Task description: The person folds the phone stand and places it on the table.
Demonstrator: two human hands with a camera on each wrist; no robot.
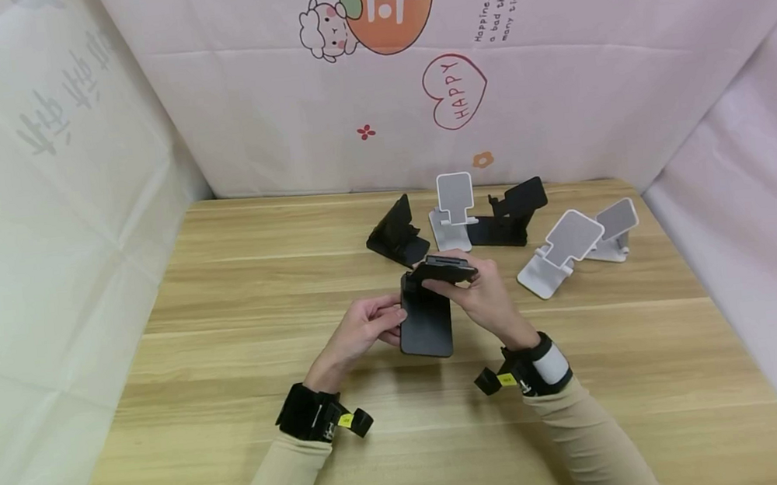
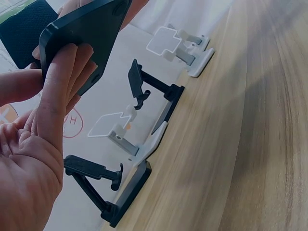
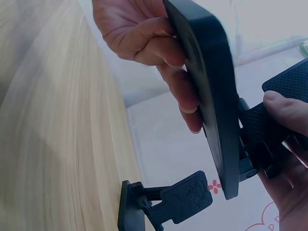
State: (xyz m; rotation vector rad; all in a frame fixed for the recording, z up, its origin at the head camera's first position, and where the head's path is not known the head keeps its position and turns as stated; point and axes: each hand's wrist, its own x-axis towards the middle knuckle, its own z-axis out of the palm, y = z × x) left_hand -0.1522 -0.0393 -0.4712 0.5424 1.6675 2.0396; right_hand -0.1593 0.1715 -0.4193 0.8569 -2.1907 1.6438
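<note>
Both hands hold a black folding phone stand (image 1: 427, 326) above the middle of the table. My left hand (image 1: 360, 329) grips the left edge of its flat base, thumb on top; in the left wrist view, the fingers of that hand (image 2: 36, 154) lie against the base's underside (image 2: 91, 36). My right hand (image 1: 487, 301) pinches the stand's upper support plate (image 1: 443, 268), which is tilted over the far end of the base. The right wrist view shows the right thumb on the textured plate (image 3: 288, 84) and the hinge beside the base (image 3: 209, 91).
Behind the hands, several phone stands stand unfolded on the wooden table (image 1: 228, 328): a black one (image 1: 396, 231), a white one (image 1: 455, 198), another black one (image 1: 523, 198), and two more white ones (image 1: 574, 238) at the right. A printed cloth (image 1: 264, 122) hangs behind the table.
</note>
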